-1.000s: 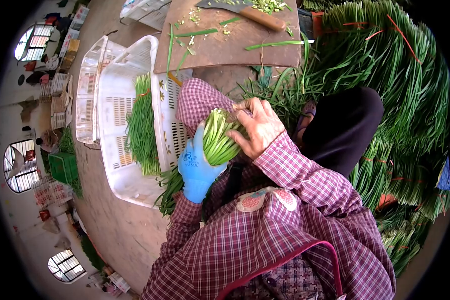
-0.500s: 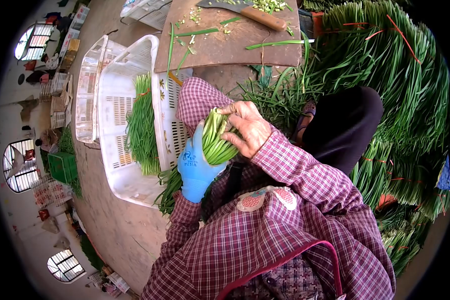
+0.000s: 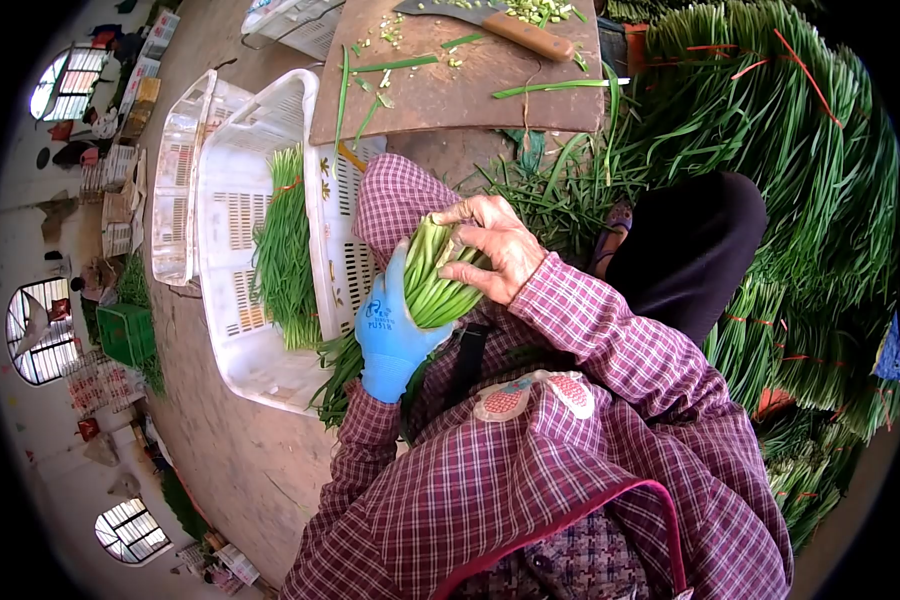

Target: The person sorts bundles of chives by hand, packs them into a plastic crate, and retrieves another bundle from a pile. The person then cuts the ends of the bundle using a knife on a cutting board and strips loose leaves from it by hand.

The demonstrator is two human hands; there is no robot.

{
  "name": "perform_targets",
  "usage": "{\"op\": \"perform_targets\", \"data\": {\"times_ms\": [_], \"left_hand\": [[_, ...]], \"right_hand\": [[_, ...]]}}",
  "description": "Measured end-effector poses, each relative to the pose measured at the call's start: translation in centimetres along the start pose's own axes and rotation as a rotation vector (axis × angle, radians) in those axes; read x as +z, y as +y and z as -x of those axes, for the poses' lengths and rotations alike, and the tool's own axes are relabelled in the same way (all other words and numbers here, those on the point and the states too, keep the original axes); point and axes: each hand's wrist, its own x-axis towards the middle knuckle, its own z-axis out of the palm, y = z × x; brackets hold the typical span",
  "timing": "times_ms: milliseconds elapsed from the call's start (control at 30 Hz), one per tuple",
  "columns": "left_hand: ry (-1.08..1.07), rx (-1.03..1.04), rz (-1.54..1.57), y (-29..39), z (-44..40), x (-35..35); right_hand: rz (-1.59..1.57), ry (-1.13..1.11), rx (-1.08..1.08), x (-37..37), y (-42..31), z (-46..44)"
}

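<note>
In a blue glove, my left hand [image 3: 392, 335] is wrapped around a bunch of garlic chives [image 3: 432, 270] over my lap. Its pale cut stem ends point up, and dark leaves trail out below the glove. My bare right hand [image 3: 500, 250] is closed at the upper stems, thumb and fingers curled against them; the exact fingertip contact is partly hidden. A tied bundle of garlic chives [image 3: 288, 250] lies in a white plastic crate [image 3: 260, 375] to the left.
Ahead is a wooden board [image 3: 450, 100] bearing a wood-handled knife [image 3: 530, 35] and chopped stem bits. Loose leaves [image 3: 570, 180] litter the ground beside it. Large piles of tied chives [image 3: 750, 150] stand at the right. A green crate [image 3: 125, 333] sits farther left.
My right hand has shifted very slightly at the stem ends. The left hand and the bunch stay almost where they were.
</note>
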Motion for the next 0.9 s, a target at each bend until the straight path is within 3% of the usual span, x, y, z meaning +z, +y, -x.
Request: {"op": "perform_targets", "data": {"times_ms": [433, 633, 700, 767, 900], "left_hand": [[-0.084, -0.073, 0.047, 0.6, -0.2, -1.0], [-0.103, -0.103, 0.116, 0.3, -0.3, -1.2], [-0.099, -0.093, 0.105, 0.3, -0.3, -1.2], [-0.096, -0.092, 0.097, 0.3, -0.3, -1.2], [-0.112, -0.121, 0.080, 1.0, -0.4, -1.5]], "right_hand": [[0.283, 0.049, -0.132, -1.7, -1.2, -1.6], [0.601, 0.183, 0.202, -7.5, -1.1, -2.5], [0.889, 0.188, 0.173, -8.6, -0.6, -2.1], [0.840, 0.167, 0.160, -8.2, -1.6, -1.6], [0.499, 0.069, -0.083, -3.9, -4.0, -1.2]]}}
